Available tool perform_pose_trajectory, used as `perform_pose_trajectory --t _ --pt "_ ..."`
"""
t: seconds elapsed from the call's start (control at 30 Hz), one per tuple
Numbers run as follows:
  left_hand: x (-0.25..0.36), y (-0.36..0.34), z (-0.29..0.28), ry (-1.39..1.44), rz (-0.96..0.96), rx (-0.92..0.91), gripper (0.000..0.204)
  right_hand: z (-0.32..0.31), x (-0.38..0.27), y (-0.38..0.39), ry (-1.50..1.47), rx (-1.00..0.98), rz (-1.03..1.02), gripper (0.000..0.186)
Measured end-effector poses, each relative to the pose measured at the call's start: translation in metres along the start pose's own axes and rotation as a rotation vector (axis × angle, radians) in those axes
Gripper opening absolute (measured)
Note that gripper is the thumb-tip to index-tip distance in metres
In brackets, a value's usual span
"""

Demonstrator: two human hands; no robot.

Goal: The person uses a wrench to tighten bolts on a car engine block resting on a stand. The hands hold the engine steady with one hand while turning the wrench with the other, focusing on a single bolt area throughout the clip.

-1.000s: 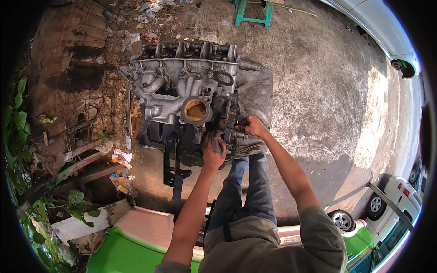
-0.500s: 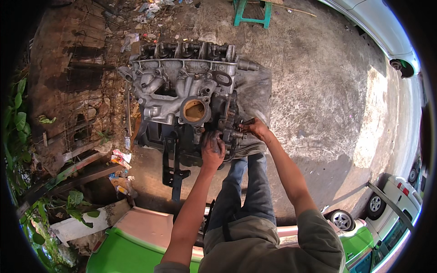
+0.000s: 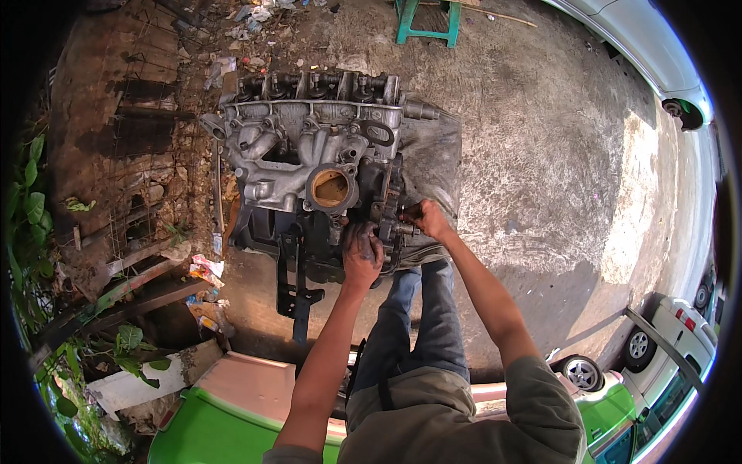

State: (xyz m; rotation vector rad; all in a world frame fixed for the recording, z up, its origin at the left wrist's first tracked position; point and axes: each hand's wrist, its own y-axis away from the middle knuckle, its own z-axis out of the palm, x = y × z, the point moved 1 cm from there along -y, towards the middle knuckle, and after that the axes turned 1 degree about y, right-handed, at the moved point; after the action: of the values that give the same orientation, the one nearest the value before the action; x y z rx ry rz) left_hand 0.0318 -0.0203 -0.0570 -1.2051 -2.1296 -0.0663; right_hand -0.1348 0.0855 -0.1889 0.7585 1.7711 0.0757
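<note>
A large greasy engine [image 3: 317,116] lies in front of me, its grey metal intake manifold [image 3: 259,188] facing up with a round opening. My left hand [image 3: 362,252], its fingers blackened and curled, grips the dark near side of the engine below that opening. At the engine's right end, my right hand [image 3: 430,220] has its fingers bent together against a cluster of small dark metal fittings [image 3: 390,224]. Whatever those fingertips pinch is too small and shaded to make out. A dark bracket with holes [image 3: 291,278] sticks out toward me, left of my left hand.
Under the engine's right side lies a grey sheet [image 3: 440,158]. A green stool [image 3: 427,27] stands beyond on the concrete floor. Rubble, litter and plants line the left. A green and pink car body [image 3: 247,387] is close by my legs; other vehicles stand at right.
My right hand has shifted slightly left and its wrist has turned a little, still at the same fittings. The left hand and the engine keep their places.
</note>
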Motion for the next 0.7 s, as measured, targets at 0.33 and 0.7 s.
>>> perform_pose_trajectory --t 0.33,0.7 --pt "-0.003 0.004 0.003 0.039 -0.026 0.007 0.021 -0.011 -0.011 -0.007 0.102 -0.090 -0.036 0.025" --pt "-0.007 0.007 0.005 0.017 -0.032 -0.009 0.022 -0.015 0.005 -0.007 -0.975 -0.353 0.428 0.024"
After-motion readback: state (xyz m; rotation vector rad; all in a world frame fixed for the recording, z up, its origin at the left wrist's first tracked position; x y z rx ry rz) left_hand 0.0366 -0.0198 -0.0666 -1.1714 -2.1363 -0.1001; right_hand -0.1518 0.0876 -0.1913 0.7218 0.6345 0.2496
